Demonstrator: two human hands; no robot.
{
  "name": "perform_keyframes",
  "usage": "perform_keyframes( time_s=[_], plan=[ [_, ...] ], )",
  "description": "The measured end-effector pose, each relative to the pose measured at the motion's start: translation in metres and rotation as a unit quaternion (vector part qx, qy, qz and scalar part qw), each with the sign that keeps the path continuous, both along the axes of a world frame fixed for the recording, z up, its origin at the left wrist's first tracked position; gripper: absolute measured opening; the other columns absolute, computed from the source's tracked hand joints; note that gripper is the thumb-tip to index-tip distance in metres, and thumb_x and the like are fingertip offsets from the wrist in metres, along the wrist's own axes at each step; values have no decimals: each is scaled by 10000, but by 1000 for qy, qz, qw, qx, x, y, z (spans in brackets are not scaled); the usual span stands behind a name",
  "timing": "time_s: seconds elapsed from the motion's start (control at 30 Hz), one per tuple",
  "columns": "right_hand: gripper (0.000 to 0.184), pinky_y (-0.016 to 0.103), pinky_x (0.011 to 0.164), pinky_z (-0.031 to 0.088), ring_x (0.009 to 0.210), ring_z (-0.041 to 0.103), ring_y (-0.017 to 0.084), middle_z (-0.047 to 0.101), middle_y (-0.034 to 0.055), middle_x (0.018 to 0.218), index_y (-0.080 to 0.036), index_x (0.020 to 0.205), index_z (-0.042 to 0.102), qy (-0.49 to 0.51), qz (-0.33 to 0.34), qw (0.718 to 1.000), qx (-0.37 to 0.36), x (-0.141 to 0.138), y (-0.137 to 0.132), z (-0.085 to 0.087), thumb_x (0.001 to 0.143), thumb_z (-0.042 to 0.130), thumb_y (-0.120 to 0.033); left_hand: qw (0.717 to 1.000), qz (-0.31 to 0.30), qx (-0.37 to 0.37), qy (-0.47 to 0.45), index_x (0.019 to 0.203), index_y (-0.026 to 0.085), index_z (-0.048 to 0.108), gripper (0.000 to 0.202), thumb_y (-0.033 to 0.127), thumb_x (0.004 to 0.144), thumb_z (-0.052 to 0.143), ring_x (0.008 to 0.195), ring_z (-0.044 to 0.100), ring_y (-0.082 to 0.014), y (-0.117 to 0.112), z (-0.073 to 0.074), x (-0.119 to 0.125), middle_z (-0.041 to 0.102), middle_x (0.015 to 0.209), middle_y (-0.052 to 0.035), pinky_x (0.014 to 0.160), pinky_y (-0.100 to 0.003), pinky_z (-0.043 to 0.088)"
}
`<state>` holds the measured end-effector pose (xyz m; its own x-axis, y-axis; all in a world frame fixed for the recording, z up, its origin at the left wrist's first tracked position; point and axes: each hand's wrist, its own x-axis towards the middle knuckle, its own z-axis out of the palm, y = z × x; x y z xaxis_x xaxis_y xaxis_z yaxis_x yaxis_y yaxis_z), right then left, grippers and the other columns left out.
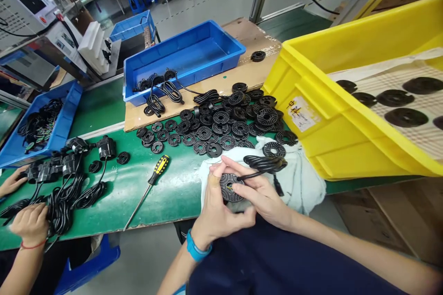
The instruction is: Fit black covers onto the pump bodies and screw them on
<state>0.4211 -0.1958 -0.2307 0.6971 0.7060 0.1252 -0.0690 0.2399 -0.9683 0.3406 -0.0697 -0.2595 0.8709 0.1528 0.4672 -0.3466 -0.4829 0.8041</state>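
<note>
Between my two hands is a round black plastic disc (229, 189) with a grooved pattern, and a black cable leaves its right side. My left hand (216, 207) wraps its left edge, thumb and fingers closed on it. From the right, my right hand (265, 196) grips the same disc, its thumb pressing near the centre where a bit of yellow shows. The coiled black cable (266, 164) lies just above my right hand, over a pale cloth (306, 189). Another grooved disc (274, 149) rests on that cloth.
Many loose black discs (221, 129) pile up beyond my hands. A yellow-black screwdriver (159, 169) lies to the left. A blue tray (187, 62) stands behind, a yellow bin (311, 115) at right. A co-worker's hand (31, 223) is by cabled black parts (64, 203) at left.
</note>
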Motion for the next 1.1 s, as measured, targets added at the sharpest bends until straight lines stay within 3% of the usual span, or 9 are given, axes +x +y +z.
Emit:
perform_keyframes(
  time_s=[0.1, 0.3, 0.5, 0.67, 0.8, 0.93, 1.0, 1.1],
  plan=[
    [580, 505, 1200, 460, 1413, 581, 279, 595, 113, 1532, -299, 1578, 501, -2, 37, 999, -3, 6, -1, 2, 1021, 618, -409, 998, -35, -37, 49, 1665, 243, 181, 951, 321, 895, 733, 1483, 493, -373, 8, 5, -4, 432, 1623, -213, 1170, -571, 503],
    [623, 515, 1197, 454, 1436, 553, 290, 525, 137, 1586, -305, 1583, 490, 17, 48, 999, -9, 13, -4, -3, 1007, 662, -469, 992, -32, -104, 64, 1665, 275, 235, 743, 397, 1028, 598, 1538, 440, -325, 6, 5, -4, 386, 1684, -172, 1232, -529, 448],
    [584, 510, 1204, 448, 1429, 559, 258, 565, 104, 1559, -367, 1551, 517, 33, 55, 997, 34, 16, -5, -8, 999, 705, -335, 987, -12, -151, 53, 1605, 296, 329, 702, 405, 993, 655, 1414, 560, -320, -1, -3, -6, 501, 1566, -164, 1158, -501, 506],
    [607, 497, 1189, 471, 1394, 597, 272, 584, 139, 1537, -308, 1568, 503, 45, 61, 997, 30, 19, -5, -8, 998, 701, -368, 985, -11, -155, 79, 1560, 306, 361, 691, 414, 964, 692, 1321, 597, -298, 2, -6, -9, 547, 1447, -136, 1104, -469, 529],
    [631, 488, 1228, 417, 1442, 550, 240, 581, 97, 1554, -365, 1602, 436, 57, 80, 994, 48, 19, -5, -9, 1020, 678, -352, 961, -38, -260, 83, 1482, 305, 447, 555, 546, 1002, 584, 1256, 609, -267, 5, 7, -1, 575, 1380, -100, 1070, -435, 535],
    [795, 515, 1284, 305, 1556, 389, 258, 400, 92, 1689, -388, 1653, 315, 72, 78, 994, 30, 18, -8, -12, 978, 735, -387, 910, 18, -384, 154, 1117, 247, 631, 169, 383, 1018, 619, 1004, 623, -176, -2, 29, 13, 632, 1035, -25, 937, -301, 520],
    [851, 522, 1300, 256, 1584, 330, 277, 325, 95, 1725, -364, 1655, 322, 81, 76, 994, 12, 18, -9, -14, 938, 779, -397, 906, 17, -380, 185, 1011, 211, 681, 176, 382, 1007, 639, 991, 618, -187, -4, 37, 18, 645, 995, -38, 927, -300, 501],
    [876, 521, 1285, 290, 1549, 393, 302, 418, 123, 1672, -304, 1647, 360, 104, 95, 990, 13, 19, -10, -18, 897, 805, -386, 923, -9, -334, 193, 964, 185, 754, 291, 430, 1017, 607, 1007, 634, -228, -2, 40, 20, 698, 995, -75, 952, -339, 482]
  ],
)
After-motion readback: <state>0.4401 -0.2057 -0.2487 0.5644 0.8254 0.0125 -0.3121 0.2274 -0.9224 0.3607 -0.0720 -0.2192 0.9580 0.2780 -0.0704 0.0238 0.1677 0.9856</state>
